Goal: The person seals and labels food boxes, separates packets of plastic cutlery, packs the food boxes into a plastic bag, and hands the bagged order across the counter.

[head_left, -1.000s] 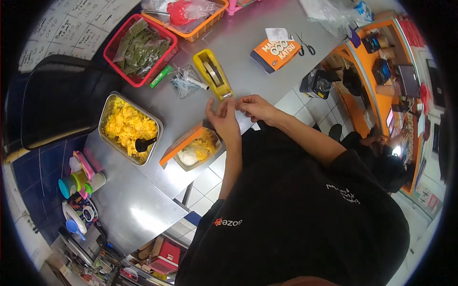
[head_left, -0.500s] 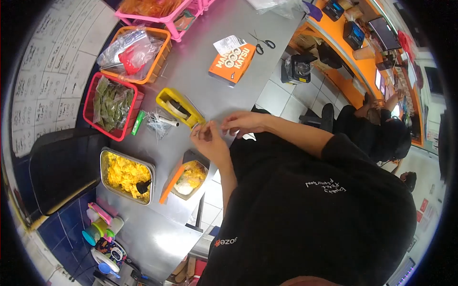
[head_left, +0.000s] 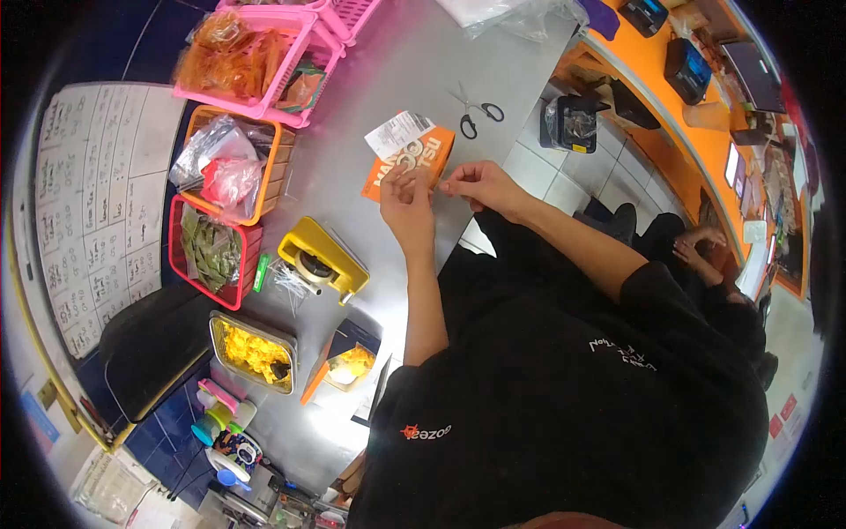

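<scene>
My left hand (head_left: 409, 207) is over the lower edge of an orange box (head_left: 438, 154) marked "KATSU", its fingers curled and pinched. Beside it my right hand (head_left: 485, 187) pinches with thumb and forefinger, close to the left fingertips. Whatever is between the fingers is too small or too clear to make out. On the box lies a printed paper slip (head_left: 398, 134). Below and left of my hands stands a yellow tape dispenser (head_left: 345, 275). An open box (head_left: 339, 339) with food in it is nearer the bottom, its orange flap folded out.
Scissors (head_left: 478, 113) lie beyond the orange box. Along the wall are a pink basket (head_left: 264, 108), an orange basket (head_left: 280, 167) and a red basket (head_left: 250, 264). A metal tray (head_left: 293, 339) holds yellow food. Another person (head_left: 705, 256) is at the right, by an orange counter (head_left: 656, 66).
Both hands have left the end of the tape dispenser and moved up to the orange box with the slip. The view has shifted and turned somewhat.
</scene>
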Demonstrator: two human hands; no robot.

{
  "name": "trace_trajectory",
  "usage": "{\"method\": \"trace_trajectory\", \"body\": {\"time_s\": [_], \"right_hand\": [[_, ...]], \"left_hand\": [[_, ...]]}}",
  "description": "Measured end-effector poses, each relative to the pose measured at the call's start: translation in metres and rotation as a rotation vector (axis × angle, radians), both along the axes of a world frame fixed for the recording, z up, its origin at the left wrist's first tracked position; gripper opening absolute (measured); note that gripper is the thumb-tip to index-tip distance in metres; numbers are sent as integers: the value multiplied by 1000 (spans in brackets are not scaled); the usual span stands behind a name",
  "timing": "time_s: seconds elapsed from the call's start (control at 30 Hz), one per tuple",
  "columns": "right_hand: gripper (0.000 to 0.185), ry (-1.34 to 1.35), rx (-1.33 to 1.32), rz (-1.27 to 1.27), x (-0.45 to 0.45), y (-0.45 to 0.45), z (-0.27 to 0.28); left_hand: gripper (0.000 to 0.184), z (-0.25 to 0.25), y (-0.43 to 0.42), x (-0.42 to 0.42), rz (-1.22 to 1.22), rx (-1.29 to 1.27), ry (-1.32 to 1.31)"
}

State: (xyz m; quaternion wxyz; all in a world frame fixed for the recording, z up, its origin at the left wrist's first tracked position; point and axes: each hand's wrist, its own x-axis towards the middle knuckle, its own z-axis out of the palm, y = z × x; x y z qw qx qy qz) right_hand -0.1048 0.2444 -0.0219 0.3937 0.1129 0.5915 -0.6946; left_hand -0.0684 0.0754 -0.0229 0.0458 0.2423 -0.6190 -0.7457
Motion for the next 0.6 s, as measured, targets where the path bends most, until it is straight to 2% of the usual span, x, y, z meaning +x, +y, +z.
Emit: {"method": "trace_trajectory", "body": {"time_s": [0.13, 0.2, 0.33, 0.4, 0.43, 0.5, 0.53, 0.6], "right_hand": [[22, -1, 66, -8, -1, 5, -22], [23, -1, 74, -24, -5, 5, -27], [23, -53, 77, -12, -6, 6, -38], [23, -62, 64, -14, -5, 6, -39], [23, -63, 79, -16, -6, 6, -37], [22, -63, 94, -17, -5, 6, -38], [25, -50, 88, -21, -4, 6, -41], [28, -34, 80, -24, -3, 5, -44]], "left_hand": [[31, -4, 18, -9, 32, -177, -99], [27, -7, 26, -13, 117, -262, -33], [26, -7, 27, -13, 84, -388, -131], [24, -16, 22, -12, 42, -874, 25], [24, -20, 19, -10, 41, -875, 22], [30, -24, 14, -9, -31, -1080, 67], [30, -24, 9, -8, -30, -1080, 65], [37, -18, -5, -8, -225, -1233, 210]]}}
